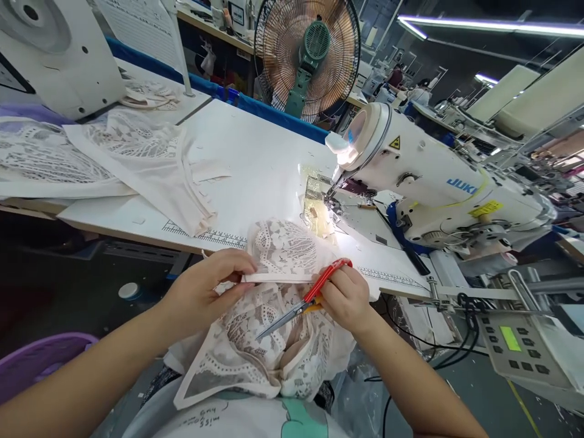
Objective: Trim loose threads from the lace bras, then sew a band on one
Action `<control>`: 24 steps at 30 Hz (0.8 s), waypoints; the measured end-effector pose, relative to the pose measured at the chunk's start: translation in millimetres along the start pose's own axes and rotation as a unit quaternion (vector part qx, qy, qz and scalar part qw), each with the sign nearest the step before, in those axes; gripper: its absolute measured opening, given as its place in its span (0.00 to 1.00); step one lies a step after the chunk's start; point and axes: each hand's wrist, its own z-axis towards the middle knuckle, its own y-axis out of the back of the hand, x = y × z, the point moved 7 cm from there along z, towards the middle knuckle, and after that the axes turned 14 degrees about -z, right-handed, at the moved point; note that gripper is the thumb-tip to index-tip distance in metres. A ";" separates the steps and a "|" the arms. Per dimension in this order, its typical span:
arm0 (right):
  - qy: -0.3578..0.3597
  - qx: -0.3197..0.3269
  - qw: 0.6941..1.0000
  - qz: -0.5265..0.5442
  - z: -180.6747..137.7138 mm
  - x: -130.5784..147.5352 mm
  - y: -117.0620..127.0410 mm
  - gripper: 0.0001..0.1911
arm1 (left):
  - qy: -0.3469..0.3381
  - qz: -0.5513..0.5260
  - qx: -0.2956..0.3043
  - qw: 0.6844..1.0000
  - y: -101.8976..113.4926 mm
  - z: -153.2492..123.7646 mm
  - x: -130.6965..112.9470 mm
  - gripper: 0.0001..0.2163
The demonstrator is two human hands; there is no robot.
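Left hand (205,292) grip pinched on lace (283,249) hem, right hand (347,299) grip closed round snips (292,310), blades lying over the lace, at worktop (255,158) edge near machine (438,182).

sheer openwork lace cloth (283,255); snips (303,302) with glossy red plastic handle, bare metal blades; sewing machine (438,182) glossy enamelled; table (255,158) smooth matt white.

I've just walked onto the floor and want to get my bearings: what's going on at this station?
A person sits at a white table, working on a lace piece held over the lap. The left hand pinches its band edge. The right hand grips red-handled scissors, blades pointing left across the lace. A sewing machine stands to the right, and other lace pieces lie on the table further left.
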 end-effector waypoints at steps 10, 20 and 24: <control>0.021 -0.032 0.999 0.004 -3.1 4.2 11.4 0.06 | -0.089 0.083 0.010 0.993 2.4 3.2 -21.2 0.11; 0.021 -0.043 0.999 0.024 6.0 13.0 26.0 0.06 | -0.174 0.188 -0.064 0.965 8.6 -22.5 -37.7 0.09; 0.033 -0.040 0.998 0.041 4.7 18.2 26.6 0.10 | -0.081 0.148 -0.076 0.983 9.2 -28.3 -32.7 0.03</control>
